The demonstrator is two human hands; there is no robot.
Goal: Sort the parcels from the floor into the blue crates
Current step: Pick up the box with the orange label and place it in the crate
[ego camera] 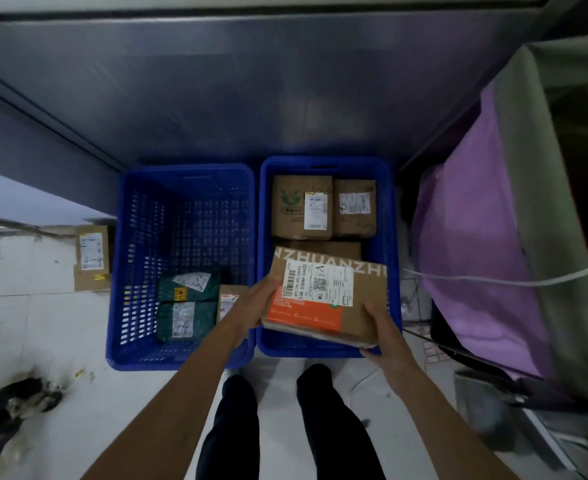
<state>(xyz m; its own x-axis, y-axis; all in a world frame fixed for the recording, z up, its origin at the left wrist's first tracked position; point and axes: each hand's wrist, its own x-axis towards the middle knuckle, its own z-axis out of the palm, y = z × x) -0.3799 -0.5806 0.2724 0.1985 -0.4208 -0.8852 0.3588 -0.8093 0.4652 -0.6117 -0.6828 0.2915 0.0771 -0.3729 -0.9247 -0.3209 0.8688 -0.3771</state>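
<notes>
Both hands hold one cardboard parcel [323,296] above the near end of the right blue crate [394,216]. The left hand [256,304] grips the parcel's left edge, fingers curled under it; the right hand [382,332] clasps the near right corner, thumb on top. The parcel is tilted, label side up, and overhangs the crate's near rim.

The crate already carries two boxes [301,207] side by side at its far end and a third box [320,245] lying flat behind the held parcel. The left blue crate [119,271] holds two green packets [186,306] and a small parcel at its near edge. One more parcel [91,258] stands on the floor beside the left crate's left wall.

Recommended procedure for the step in hand: level the parcel, move it slightly toward the far end until it clears the near rim, then lower it flat. Keep the label upward. Release only when the base is supported, withdrawing the left-hand fingers last to avoid pinching against the crate wall.
</notes>
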